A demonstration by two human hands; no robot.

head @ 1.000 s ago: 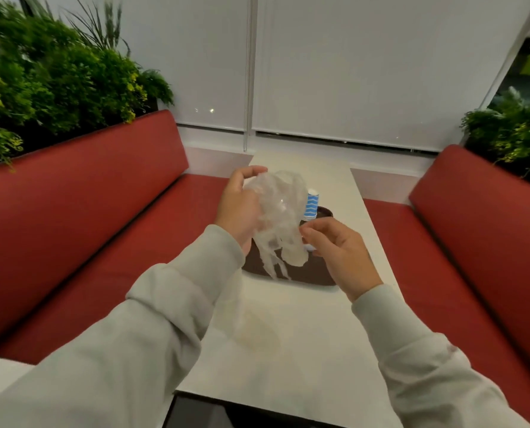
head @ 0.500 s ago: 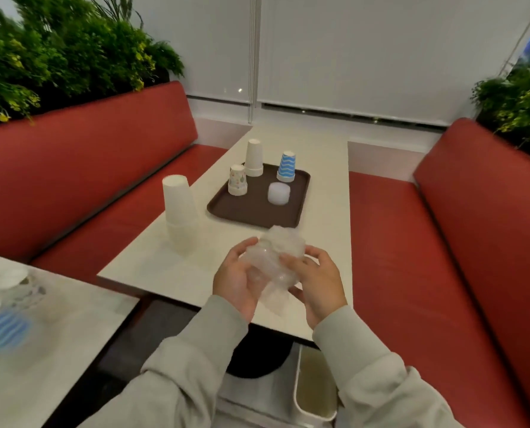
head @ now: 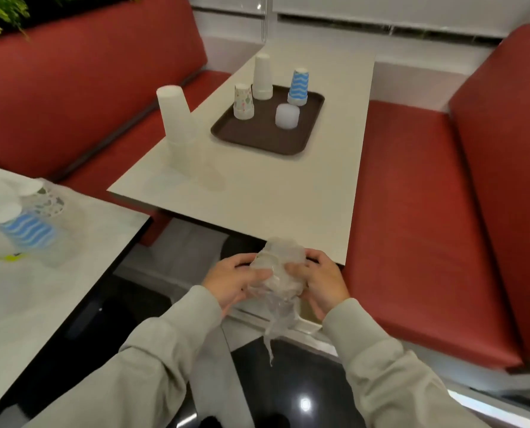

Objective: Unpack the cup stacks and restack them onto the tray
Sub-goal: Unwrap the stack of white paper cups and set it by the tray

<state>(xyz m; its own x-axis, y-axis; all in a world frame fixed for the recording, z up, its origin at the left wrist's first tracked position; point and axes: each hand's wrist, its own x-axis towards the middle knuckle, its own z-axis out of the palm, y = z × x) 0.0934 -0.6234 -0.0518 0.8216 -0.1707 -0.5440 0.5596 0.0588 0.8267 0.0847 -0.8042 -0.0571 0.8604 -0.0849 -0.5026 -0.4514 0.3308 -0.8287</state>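
Low in the frame, the left hand (head: 231, 281) and right hand (head: 320, 281) both grasp a crumpled wrapper (head: 277, 273). Four cup stacks (head: 263, 77) stand on the tray (head: 257, 139) above.

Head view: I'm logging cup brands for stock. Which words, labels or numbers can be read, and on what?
No text is readable.
Blue wave cups on the tray: pattern only.
Motif cup: small pictures, no lettering.
Plastic wrap: clear, no print seen.
Yellow mark on the left table: too blurred to read.
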